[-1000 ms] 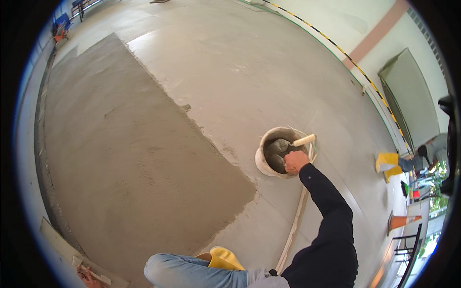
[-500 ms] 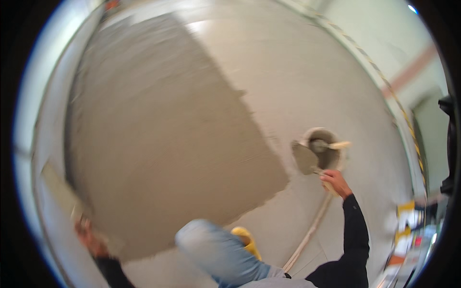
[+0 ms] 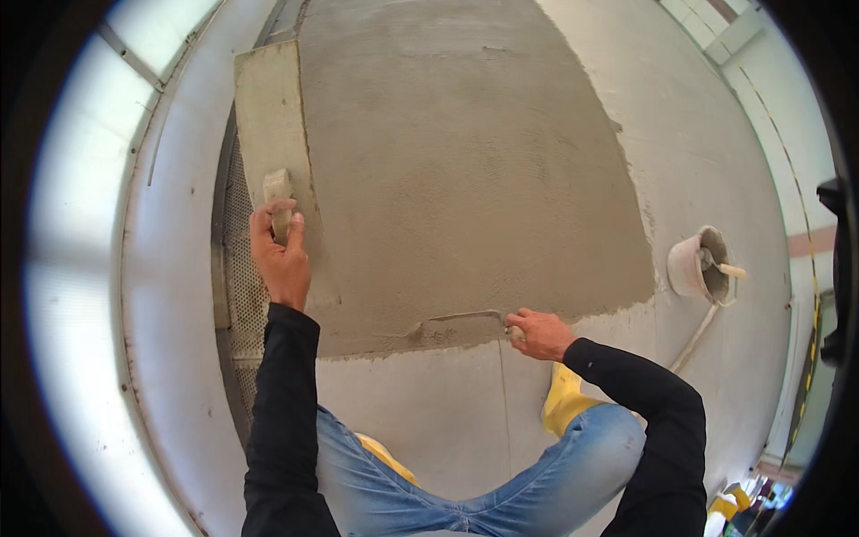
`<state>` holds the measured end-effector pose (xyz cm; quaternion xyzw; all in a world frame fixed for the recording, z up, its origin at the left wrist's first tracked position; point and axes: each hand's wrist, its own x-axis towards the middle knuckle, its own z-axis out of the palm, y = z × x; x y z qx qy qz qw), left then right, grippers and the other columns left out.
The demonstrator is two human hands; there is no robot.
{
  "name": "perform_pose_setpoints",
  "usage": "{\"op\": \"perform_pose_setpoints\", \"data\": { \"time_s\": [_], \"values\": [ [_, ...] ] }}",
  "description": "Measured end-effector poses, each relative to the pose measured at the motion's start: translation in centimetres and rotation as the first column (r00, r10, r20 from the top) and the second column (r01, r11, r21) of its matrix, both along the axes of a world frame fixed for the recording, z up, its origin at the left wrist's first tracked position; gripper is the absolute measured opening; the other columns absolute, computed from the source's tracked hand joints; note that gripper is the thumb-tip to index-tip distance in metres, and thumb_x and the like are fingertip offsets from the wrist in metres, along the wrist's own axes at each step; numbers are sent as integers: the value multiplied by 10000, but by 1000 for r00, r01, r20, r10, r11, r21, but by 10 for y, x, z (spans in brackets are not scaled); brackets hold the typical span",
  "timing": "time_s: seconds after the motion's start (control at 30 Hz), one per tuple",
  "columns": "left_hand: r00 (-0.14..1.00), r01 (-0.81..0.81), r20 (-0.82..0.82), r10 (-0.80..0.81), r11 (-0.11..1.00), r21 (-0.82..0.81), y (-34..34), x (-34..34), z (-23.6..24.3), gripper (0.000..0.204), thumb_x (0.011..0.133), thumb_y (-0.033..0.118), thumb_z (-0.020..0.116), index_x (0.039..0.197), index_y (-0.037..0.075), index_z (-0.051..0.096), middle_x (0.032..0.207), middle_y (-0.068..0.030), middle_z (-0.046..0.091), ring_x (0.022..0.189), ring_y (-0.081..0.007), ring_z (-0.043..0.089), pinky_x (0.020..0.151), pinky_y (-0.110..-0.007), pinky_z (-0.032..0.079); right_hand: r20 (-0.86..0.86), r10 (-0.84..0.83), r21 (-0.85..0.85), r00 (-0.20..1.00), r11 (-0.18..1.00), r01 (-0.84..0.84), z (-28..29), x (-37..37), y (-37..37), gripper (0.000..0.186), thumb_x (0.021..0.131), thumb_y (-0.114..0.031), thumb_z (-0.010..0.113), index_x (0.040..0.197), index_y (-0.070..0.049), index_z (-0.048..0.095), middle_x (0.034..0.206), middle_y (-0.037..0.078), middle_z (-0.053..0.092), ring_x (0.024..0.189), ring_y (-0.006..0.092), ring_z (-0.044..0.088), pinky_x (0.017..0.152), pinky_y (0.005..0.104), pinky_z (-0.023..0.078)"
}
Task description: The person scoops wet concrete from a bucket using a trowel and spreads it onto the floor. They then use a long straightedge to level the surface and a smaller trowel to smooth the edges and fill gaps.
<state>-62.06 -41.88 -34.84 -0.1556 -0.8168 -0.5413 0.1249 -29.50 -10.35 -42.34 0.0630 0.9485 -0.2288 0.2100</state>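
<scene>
A broad layer of wet grey mortar (image 3: 465, 197) covers the floor in front of me. My left hand (image 3: 283, 264) is closed around the handle of a long rectangular float (image 3: 271, 116), whose flat blade lies along the mortar's left edge. At the near edge of the mortar, my right hand (image 3: 541, 335) grips a trowel (image 3: 452, 331). The trowel's blade is low against the mortar and points left; its outline is partly lost in the grey.
To the right stands a mortar-smeared bucket (image 3: 685, 267) with a light-handled tool (image 3: 732, 270) in it. A pale pole (image 3: 693, 338) lies beside it. Perforated mesh (image 3: 243, 259) runs along the left wall. My yellow boots (image 3: 565, 398) rest just short of the mortar.
My right hand has brought the trowel from the bucket leftward to the mortar's near edge. My left hand and the float have shifted, and my view has turned toward the left wall.
</scene>
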Motion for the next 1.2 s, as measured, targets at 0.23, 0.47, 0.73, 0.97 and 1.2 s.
{"op": "perform_pose_setpoints", "data": {
  "time_s": [0.23,0.47,0.73,0.97,1.2],
  "values": [
    [994,73,-83,-73,997,-6,14,-28,-34,156,940,46,639,1083,102,667,1037,-42,535,883,-179,541,745,-305,457,59,-332,-32,941,942,334,-13,11,-104,329,966,-315,621,1195,-86,559,1091,200,677,1031,427,661,848,520,536],
    [979,202,-54,-199,978,59,36,-22,-48,165,939,34,621,1076,108,676,1062,-47,521,891,-171,548,747,-308,480,209,-674,-296,709,647,703,-86,17,-288,386,1004,-389,589,1155,-34,573,985,289,702,952,502,667,820,560,523],
    [959,283,-61,-278,953,105,63,-15,-61,151,941,45,633,1077,100,669,1044,-33,530,902,-176,529,804,-335,453,163,-897,-137,412,393,909,-108,47,-266,367,994,-430,577,1159,-102,585,956,288,703,927,533,650,792,583,512],
    [961,275,-28,-274,952,133,76,-12,-63,153,946,41,645,1090,89,647,1088,-23,583,1000,-171,547,886,-304,433,190,-959,-200,211,172,964,-113,76,-236,358,1008,-414,575,1124,-75,583,821,210,687,673,367,683,592,481,528],
    [965,254,-88,-248,966,55,64,-19,-62,144,941,64,641,1079,94,665,1048,-37,542,927,-194,546,801,-332,456,505,-852,-420,140,-101,902,-115,52,-275,354,1044,-426,533,1086,-77,578,660,67,588,484,148,576,426,318,481]
  ]
}}
